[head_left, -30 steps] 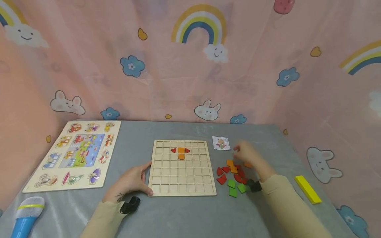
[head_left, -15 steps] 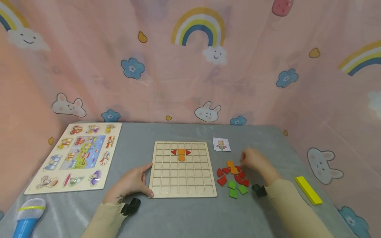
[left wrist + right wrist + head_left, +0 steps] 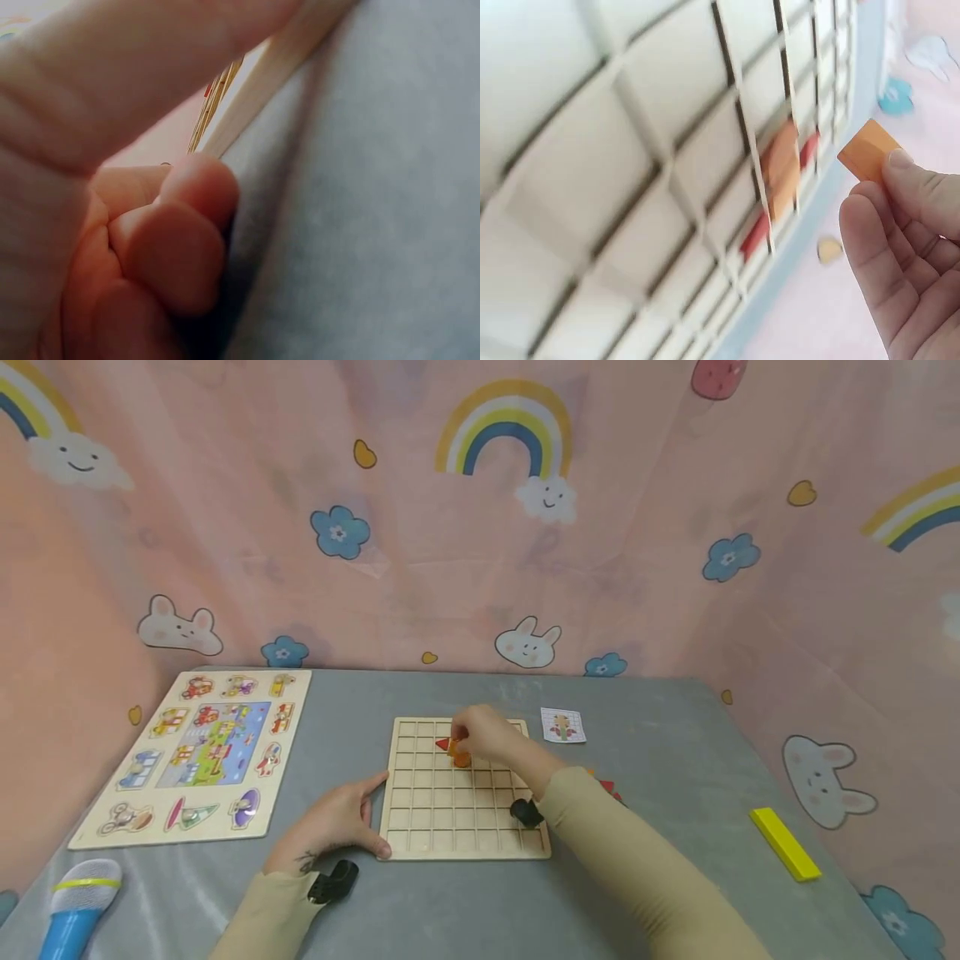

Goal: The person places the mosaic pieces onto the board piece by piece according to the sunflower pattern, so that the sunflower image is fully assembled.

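Observation:
My right hand [image 3: 491,735] is over the upper middle of the wooden grid board [image 3: 420,827]. In the right wrist view, its thumb and fingers pinch an orange square tile [image 3: 864,154], held apart from the board. Set in the grid there are orange pieces [image 3: 784,184] with a red triangle [image 3: 756,235] on one side and another red triangle [image 3: 808,148] on the other. My left hand [image 3: 337,817] rests against the board's left side, index finger on the edge and thumb at the near corner. The left wrist view shows its other fingers bent beside that edge.
Beside the board's far right corner lies a small pattern card [image 3: 562,725]. Loose red pieces [image 3: 609,787] are mostly hidden by the right sleeve. A picture puzzle board [image 3: 288,777] and a toy microphone [image 3: 78,902] are at left, a yellow bar [image 3: 784,844] at right.
My right hand has moved left from the loose pieces on the right to above the board, bringing an orange tile along. The left hand stays at the board's edge.

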